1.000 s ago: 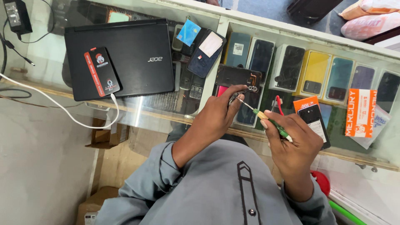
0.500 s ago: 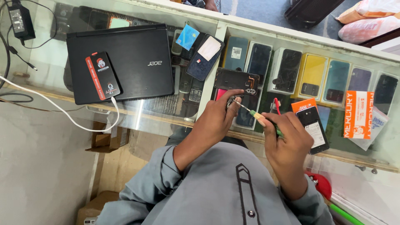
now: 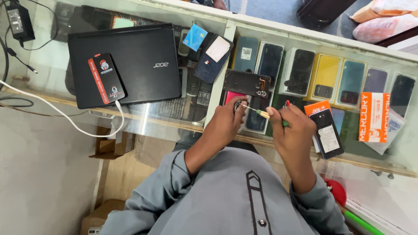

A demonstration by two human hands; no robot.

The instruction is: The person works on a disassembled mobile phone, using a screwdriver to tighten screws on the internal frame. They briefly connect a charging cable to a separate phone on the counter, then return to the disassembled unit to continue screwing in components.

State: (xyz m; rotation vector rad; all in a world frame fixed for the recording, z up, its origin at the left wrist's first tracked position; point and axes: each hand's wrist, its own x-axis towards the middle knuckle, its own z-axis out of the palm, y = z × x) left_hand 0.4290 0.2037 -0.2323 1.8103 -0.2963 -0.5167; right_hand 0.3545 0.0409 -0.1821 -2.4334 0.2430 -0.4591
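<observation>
The right hand [image 3: 291,130] pinches a slim green-handled screwdriver [image 3: 261,113], tip at a small dark part gripped in the left hand [image 3: 224,124], above the glass counter's near edge [image 3: 165,124]. Both hands have shifted slightly leftward.

One head-worn camera looks steeply down, close above the glass counter [image 3: 143,124].

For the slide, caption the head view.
Right hand aims a small screwdriver at a part in the left hand over a glass counter.

Bright, even daylight — soft shadows, pale glare on the glass counter [image 3: 143,124] at left; sharp focus, slight bending at edges.
</observation>
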